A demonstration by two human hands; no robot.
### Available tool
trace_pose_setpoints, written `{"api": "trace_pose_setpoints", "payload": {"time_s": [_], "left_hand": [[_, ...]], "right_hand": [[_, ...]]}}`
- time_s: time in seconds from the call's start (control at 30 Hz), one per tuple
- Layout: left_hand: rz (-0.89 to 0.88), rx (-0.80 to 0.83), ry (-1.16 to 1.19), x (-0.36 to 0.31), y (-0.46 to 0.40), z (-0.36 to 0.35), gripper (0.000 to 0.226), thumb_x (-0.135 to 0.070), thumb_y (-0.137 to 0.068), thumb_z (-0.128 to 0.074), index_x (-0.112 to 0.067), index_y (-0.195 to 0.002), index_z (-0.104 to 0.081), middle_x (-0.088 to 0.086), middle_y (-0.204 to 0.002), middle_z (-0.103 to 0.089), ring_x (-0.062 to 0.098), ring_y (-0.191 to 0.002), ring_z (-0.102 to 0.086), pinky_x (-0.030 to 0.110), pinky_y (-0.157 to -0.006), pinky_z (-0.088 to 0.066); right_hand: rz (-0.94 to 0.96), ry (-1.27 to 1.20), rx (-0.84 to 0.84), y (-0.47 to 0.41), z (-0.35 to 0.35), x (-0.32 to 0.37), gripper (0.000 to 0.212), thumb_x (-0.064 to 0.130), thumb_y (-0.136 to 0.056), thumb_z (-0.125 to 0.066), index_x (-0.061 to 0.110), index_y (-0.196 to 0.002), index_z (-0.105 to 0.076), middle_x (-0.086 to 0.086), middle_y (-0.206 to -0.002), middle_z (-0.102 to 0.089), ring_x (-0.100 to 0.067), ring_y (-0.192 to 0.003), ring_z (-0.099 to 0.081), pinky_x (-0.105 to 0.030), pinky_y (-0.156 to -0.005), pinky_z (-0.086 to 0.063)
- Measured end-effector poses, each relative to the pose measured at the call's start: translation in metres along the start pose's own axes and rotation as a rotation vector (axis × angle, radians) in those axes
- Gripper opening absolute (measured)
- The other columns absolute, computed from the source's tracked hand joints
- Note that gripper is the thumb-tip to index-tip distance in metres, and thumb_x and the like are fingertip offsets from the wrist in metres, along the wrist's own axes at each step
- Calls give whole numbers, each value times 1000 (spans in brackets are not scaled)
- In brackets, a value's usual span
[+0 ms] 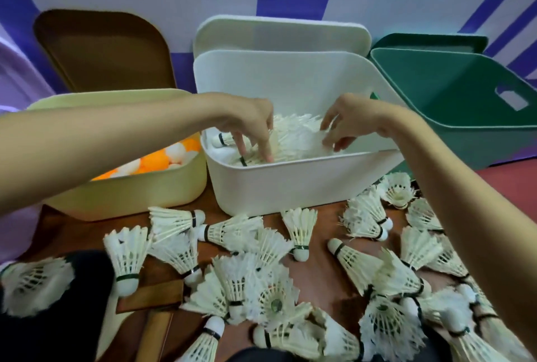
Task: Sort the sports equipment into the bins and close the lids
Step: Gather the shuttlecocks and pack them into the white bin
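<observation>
Shuttlecocks in the white bin [290, 184] lie right under both hands, piled against its near wall; one shuttlecock [222, 140] sits at the bin's left inner side, just beside the left hand [250, 123]. Many more loose shuttlecocks [299, 233] are scattered on the floor in front of the white bin, nothing between them and the bin. Left of the white bin, touching it, a yellow bin [130, 196] holds orange and white balls [157, 161]; a brown lid [101, 50] stands behind it. A white lid [282, 33] leans behind the white bin. Right of it, a green bin [465, 94]. Left hand: fingers spread, pointing down, tips touching the feather pile, no grip. Right hand [351, 120]: fingers loosely bent, tips pinching white feathers in the bin.
</observation>
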State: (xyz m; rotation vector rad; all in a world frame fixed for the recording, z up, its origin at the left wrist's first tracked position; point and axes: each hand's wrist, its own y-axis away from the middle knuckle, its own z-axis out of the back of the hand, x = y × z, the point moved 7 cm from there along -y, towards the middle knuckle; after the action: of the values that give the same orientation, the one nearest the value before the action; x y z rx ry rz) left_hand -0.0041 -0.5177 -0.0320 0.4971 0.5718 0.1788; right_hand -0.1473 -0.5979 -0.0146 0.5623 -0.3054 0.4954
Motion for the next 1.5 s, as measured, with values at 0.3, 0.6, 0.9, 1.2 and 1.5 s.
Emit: {"api": "trace_pose_setpoints", "payload": {"time_s": [0.3, 0.6, 0.9, 1.2, 1.5], "left_hand": [[45, 224, -156, 10, -23, -29, 54, 4, -76, -76, 8, -125, -53, 25, -121, -53, 20, -80, -63, 42, -83, -57], [28, 175, -327, 23, -35, -25, 54, -13, -75, -81, 2, -120, -55, 10, -103, -61, 19, -75, -60, 29, -71, -55], [-44, 46, -180, 19, -18, -1, 36, -14, -85, -69, 5, -114, -61, 7, -81, -61, 21, -75, -63, 28, -59, -51], [-319, -749, 28, 14, 96, 60, 21, -6, -83, -56, -10, -99, -69, 2, -99, -70, 14, -88, -62, 30, -83, -51], [-228, -939, 219, 88, 218, 22, 19, -4, -79, -57, -13, -90, -70, 0, -89, -69, 15, -84, -65, 30, -81, -53]], "right_hand": [[-2, 320, 352, -36, -41, 17, 31, 1, -77, -75, -2, -106, -65, -18, -103, -71, -7, -50, -66, -14, -54, -52], [34, 387, 313, -58, -65, 19, 33, 4, -77, -72, -7, -108, -65, -13, -97, -69, -4, -42, -61, -27, -78, -57], [-39, 308, 287, -30, -53, 32, 29, 12, -90, -61, -7, -112, -62, -17, -92, -67, -21, -65, -62, -30, -69, -56], [268, 308, -341, 38, -16, 96, 38, 21, -92, -59, 5, -126, -54, -13, -129, -56, -28, -117, -52, -29, -95, -38], [710, 33, -614, 157, -85, 167, 33, 11, -87, -59, 4, -119, -56, -15, -116, -54, -27, -105, -57, -34, -91, -45]]}}
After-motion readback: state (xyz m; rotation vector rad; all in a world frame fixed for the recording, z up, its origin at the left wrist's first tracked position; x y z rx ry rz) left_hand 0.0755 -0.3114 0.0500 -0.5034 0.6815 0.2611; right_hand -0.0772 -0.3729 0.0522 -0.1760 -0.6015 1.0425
